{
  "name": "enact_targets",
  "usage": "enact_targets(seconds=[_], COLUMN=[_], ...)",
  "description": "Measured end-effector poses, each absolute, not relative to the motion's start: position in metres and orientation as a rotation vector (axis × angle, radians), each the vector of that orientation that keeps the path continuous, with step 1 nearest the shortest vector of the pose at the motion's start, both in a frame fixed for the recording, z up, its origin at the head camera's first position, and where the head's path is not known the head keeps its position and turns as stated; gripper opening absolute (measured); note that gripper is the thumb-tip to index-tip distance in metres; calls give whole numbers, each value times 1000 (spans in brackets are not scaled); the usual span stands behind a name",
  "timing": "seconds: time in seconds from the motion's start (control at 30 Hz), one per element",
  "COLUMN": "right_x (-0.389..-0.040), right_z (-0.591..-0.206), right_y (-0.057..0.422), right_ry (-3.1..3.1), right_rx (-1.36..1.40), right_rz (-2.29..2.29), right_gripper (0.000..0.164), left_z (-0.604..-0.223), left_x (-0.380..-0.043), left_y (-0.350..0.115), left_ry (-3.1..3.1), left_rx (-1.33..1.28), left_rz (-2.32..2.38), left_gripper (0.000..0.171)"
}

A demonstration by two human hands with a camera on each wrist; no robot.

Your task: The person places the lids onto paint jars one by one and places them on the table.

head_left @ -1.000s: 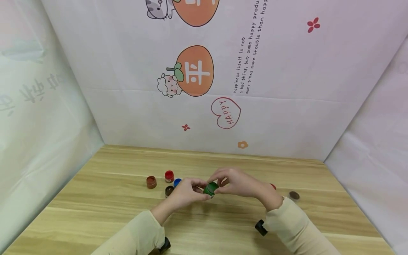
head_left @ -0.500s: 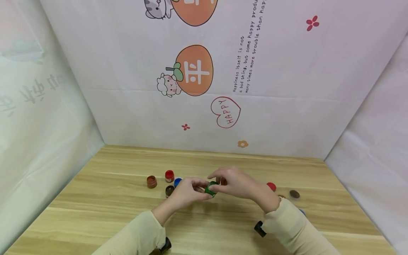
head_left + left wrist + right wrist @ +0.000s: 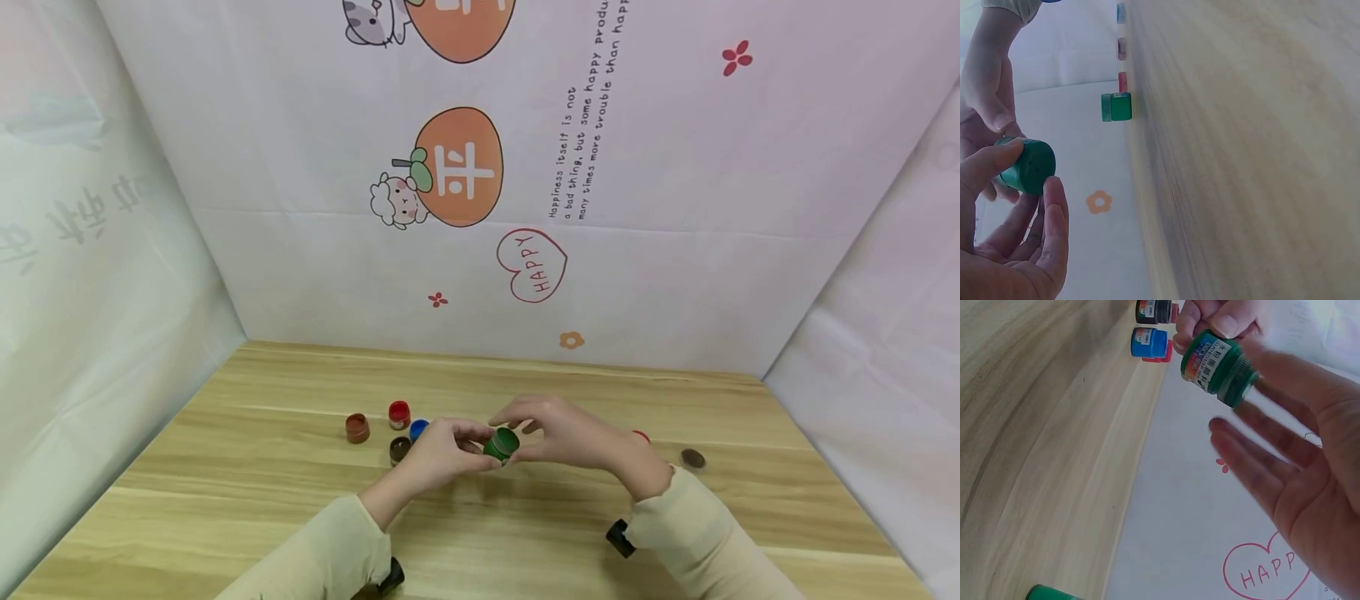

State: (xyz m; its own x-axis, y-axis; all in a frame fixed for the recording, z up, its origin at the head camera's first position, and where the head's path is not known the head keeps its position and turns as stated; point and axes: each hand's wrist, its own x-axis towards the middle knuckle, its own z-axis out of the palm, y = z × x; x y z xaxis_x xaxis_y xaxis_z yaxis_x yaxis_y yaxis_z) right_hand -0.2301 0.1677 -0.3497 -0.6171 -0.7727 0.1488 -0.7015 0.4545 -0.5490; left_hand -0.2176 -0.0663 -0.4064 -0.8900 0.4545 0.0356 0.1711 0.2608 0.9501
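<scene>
My left hand [image 3: 442, 454] holds a small green paint jar [image 3: 501, 446] above the table, its thumb and fingers gripping the jar body. The jar is tilted, its printed label [image 3: 1210, 362] showing in the right wrist view and its green lid end [image 3: 1235, 384] turned towards my right hand. My right hand [image 3: 562, 429] is spread around that end, fingers apart and somewhat blurred; the right wrist view shows its thumb close to the lid, but whether it touches I cannot tell. Another green jar [image 3: 1116, 107] stands on the table in the left wrist view.
Left of my hands stand a brown jar [image 3: 357, 428], a red jar [image 3: 399, 414], a blue jar [image 3: 419, 429] and a dark jar [image 3: 400, 451], apparently uncapped. On the right lie a dark round lid [image 3: 692, 459] and a red one [image 3: 641, 436], partly hidden. A printed sheet [image 3: 637, 292] backs the table.
Half a second ago my right thumb lay across the green jar's lid end; now the fingers are spread away from it and more of the lid shows. My left hand has barely moved.
</scene>
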Motion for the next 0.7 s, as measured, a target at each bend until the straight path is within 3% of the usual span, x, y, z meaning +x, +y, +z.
enact_targets(seconds=[0.27,0.7], right_x=[-232,-229], right_z=[-351,-353], right_y=[168,165], right_ry=[2518,2624], right_rx=[-1348,-1294], right_rz=[-915,-862], right_gripper=[29,31], left_z=[-406,-405], left_x=[-217,-215], left_y=[-66,-67], left_ry=[2286,2315], left_rx=[581,562], left_rz=[1691,1691], left_gripper=[39,39])
